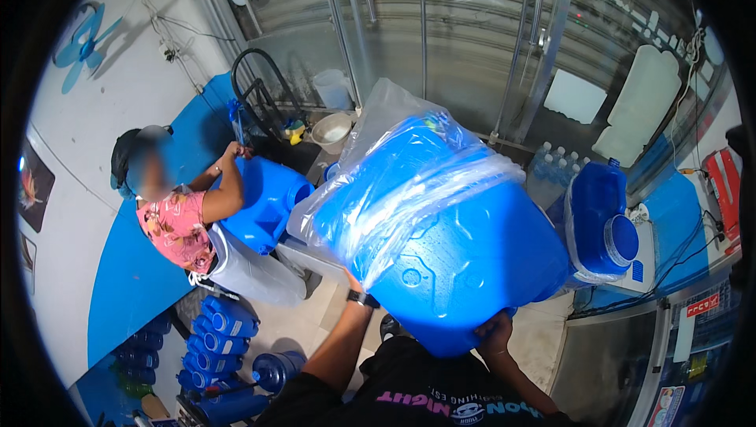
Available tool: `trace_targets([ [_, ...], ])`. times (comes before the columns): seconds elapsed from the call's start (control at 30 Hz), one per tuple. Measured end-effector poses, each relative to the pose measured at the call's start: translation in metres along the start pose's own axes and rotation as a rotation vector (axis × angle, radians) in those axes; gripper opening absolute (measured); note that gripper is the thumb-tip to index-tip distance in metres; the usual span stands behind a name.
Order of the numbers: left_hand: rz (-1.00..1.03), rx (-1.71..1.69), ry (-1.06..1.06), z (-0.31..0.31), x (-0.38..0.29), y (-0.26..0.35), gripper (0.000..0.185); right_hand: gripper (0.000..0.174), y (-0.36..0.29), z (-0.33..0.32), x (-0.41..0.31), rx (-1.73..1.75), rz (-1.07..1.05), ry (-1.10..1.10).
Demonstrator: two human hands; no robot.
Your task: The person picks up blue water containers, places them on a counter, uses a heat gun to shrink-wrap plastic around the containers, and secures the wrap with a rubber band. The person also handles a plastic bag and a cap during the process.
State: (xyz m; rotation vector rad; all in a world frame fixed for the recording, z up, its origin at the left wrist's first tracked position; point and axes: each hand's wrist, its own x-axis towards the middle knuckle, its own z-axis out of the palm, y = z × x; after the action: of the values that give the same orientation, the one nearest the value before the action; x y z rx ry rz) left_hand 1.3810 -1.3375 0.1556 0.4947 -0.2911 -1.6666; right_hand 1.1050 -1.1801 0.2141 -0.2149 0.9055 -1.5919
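Note:
A large blue plastic water container [460,250] fills the middle, tilted close to my body. Its far part sits inside a clear plastic bag [378,214], bunched in a band of folds across it. At the container's near right edge, my right hand [495,332] grips it with curled fingers. My left hand [353,282], below a dark wristwatch [362,299], is against the container's left side where the bag's edge gathers. Its fingers are hidden behind the bag and container.
At left a person [177,214] handles another blue container [266,196]. A bagged blue container [599,226] stands at right, near bottles [558,164]. Several blue jugs [218,338] are stacked at lower left. A basin [332,131] lies before the glass doors [460,43].

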Motion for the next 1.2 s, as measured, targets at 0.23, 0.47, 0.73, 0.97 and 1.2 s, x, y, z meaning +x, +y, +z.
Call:
trace_targets([
  [0.23,-0.25,1.102,-0.176,-0.047,-0.076,-0.086,0.058,0.02,0.005,0.019,0.02,0.053,-0.066,0.032],
  [0.47,-0.536,1.211,-0.893,0.053,-0.052,0.118,0.047,0.011,-0.011,0.007,0.01,-0.286,-0.244,-0.016],
  [0.73,0.818,1.794,-0.828,0.226,0.037,0.159,0.063,0.03,-0.031,-0.037,-0.009,-1.228,-0.914,-0.01],
  [0.97,0.461,1.508,-1.158,0.225,0.026,0.104,0.057,0.007,-0.059,0.064,-0.061,-1.428,-0.963,0.016],
  [1.2,0.428,1.302,-1.402,0.249,0.016,0.103,0.057,0.008,-0.044,0.121,-0.095,-1.445,-0.874,0.263],
])
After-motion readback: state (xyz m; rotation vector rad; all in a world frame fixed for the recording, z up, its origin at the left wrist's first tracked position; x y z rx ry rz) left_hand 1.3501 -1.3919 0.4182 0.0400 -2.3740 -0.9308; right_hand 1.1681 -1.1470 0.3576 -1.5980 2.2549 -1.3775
